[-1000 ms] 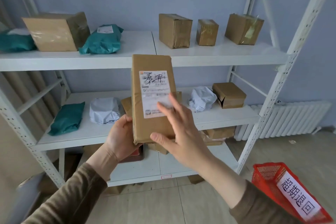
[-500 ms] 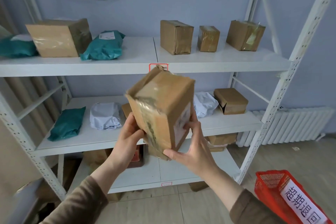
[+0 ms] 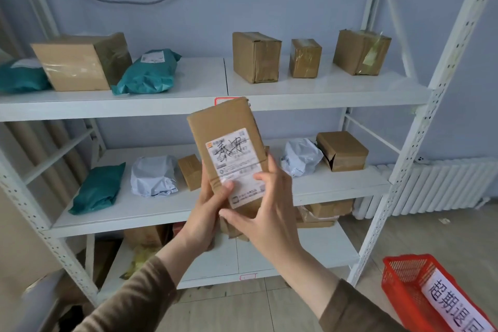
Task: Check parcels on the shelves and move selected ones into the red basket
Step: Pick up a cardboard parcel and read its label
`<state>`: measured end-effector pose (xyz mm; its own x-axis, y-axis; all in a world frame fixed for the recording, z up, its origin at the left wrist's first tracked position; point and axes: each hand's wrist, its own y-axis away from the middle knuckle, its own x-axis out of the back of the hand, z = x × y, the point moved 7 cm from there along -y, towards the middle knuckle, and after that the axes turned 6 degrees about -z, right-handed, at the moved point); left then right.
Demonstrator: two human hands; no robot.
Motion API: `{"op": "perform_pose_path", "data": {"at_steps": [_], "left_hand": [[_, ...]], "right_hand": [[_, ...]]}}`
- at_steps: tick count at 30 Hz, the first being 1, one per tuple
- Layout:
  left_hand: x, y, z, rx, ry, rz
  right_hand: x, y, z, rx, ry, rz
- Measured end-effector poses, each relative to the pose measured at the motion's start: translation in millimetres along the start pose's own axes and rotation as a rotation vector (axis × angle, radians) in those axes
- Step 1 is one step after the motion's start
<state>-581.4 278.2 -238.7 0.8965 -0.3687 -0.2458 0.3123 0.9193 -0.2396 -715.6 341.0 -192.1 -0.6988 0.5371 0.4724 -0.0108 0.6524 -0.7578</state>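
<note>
Sleeves: brown, entering from the bottom edge, nearer than the held parcel.
Left hand point(image 3: 208, 211): wrapped round the lower left edge of the held parcel point(image 3: 229, 153), thumb pressed on its face, fingers hidden behind.
Right hand point(image 3: 265, 213): half spread against the lower right of the held parcel, thumb underneath, fingertips point(image 3: 258, 176) resting on the label point(image 3: 235, 167).
Held parcel: brown carton, upright and slightly tilted, label side facing the camera, lifted clear of every shelf.
Red basket point(image 3: 398, 280): on the floor, low and to the right of the held parcel, well apart from it, white sign on its side.
Middle shelf point(image 3: 336, 186): behind the held parcel, carrying green and white bags and small cartons.
Top shelf point(image 3: 323, 96): above and behind the held parcel, with more cartons and green bags.
Step, as judged: reading the label, basket move not yet begun.
Risk: grip low on a tall carton, so possible tipping forward; fingertips covering label text, so possible misreading and wrong sorting; long swing to the basket, so possible drop beside it.
</note>
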Motion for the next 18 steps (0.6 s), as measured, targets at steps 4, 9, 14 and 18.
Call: {"op": "perform_pose_path", "data": {"at_steps": [4,9,14,18], "left_hand": [[10.4,-6.8,0.9,0.162,0.213,0.058],[18.4,-14.5,4.3,0.172,0.259,0.096],[-2.5,-22.1,24.7,0.174,0.171,0.063],[-7.9,-31.1,40.7,0.102,0.08,0.133]], "right_hand": [[10.1,0.3,-14.0,0.077,-0.066,-0.075],[5.3,0.5,-4.5,-0.055,-0.262,-0.244],[-6.5,-9.8,35.6,-0.314,-0.505,-0.32],[-12.8,-21.9,49.7,-0.394,-0.872,-0.377]]}}
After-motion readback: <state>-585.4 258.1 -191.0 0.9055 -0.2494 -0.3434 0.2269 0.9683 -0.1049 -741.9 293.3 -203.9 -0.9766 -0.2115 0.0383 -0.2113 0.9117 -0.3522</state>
